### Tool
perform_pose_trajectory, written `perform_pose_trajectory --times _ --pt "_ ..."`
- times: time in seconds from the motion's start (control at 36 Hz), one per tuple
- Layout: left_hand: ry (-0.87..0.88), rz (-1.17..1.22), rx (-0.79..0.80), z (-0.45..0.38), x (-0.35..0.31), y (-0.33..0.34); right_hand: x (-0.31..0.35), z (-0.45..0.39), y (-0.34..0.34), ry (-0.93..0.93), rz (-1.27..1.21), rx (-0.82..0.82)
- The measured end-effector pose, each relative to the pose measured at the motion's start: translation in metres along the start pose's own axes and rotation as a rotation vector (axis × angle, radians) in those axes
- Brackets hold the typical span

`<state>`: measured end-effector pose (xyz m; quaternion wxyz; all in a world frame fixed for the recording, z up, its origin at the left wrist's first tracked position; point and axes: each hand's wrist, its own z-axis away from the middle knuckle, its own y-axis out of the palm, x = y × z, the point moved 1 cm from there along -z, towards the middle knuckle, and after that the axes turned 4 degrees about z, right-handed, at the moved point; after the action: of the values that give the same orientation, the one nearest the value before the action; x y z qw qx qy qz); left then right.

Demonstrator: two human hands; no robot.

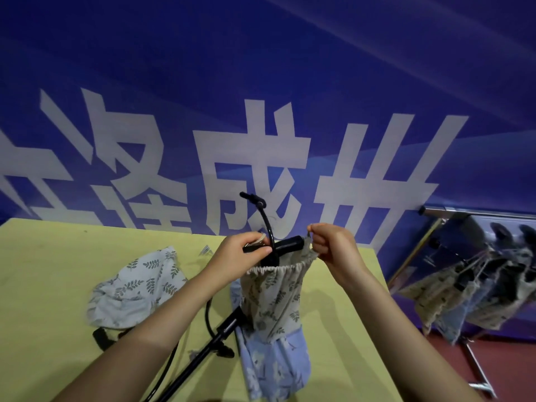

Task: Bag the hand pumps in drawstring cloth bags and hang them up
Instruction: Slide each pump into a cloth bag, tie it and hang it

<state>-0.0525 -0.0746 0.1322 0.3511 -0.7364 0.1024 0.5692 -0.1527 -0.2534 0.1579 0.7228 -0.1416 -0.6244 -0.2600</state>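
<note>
— Above the counter (43, 271), why is the beige bag (275, 297) held up?
— Its pump (285, 244) sticks out; the left hand (240, 253) grips the handle while the right hand (330, 245) pinches the drawstring, likely cinching it before hanging on the far-right rack (475, 211).

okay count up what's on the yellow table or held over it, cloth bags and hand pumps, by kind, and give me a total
Cloth bags: 3 – beige leaf-print bag held up by both hands, white leaf-print bag, blue floral bag lying on the table
Hand pumps: 2 – one pump sticking out of the beige bag, one bare pump on the table
Total: 5
</note>
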Motion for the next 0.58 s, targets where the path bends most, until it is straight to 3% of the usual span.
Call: perform_pose_trajectory --times 0.14,0.25,0.39,0.44,0.58 --pt "0.038 -0.068 0.034 -0.001 -0.003 -0.001 0.010 0.008 0.013 -0.154 0.235 -0.037" --pt "0.041 -0.078 0.060 -0.005 -0.009 -0.008 0.014 0.006 0.013 -0.148 -0.032 -0.050" --pt "0.025 0.000 0.097 -0.004 -0.016 -0.004 0.011 0.000 0.009 0.004 -0.496 -0.050" --pt "0.004 0.067 0.081 -0.001 -0.012 0.002 0.010 -0.002 0.002 -0.001 -0.452 -0.059" --pt "-0.086 0.266 -0.052 0.013 0.003 0.021 0.009 0.000 -0.023 -0.025 -0.023 -0.019"
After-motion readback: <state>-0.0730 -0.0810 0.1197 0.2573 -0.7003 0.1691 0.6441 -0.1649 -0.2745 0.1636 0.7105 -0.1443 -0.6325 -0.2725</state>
